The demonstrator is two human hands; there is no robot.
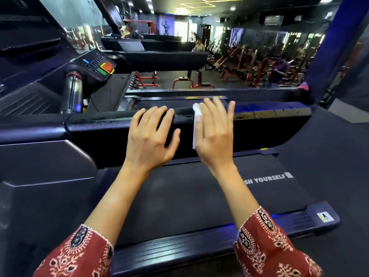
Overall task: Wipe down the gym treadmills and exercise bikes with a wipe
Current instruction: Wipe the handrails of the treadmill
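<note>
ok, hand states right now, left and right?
Left hand: open, resting on the black padded treadmill bar.
Right hand: open, straight fingers pressing the white wipe on it.

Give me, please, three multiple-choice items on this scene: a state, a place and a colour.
1. The left hand: A clenched in a fist; B rests open on the black rail; C grips the wipe.
2. The wipe lies: A under the left hand; B hanging free; C under the right hand, on the rail.
3. The sleeves are: A red, patterned; B plain blue; C white.
Key: 1B, it lies spread on the rail; 2C, white shows beside that hand; 3A, both show red print.
</note>
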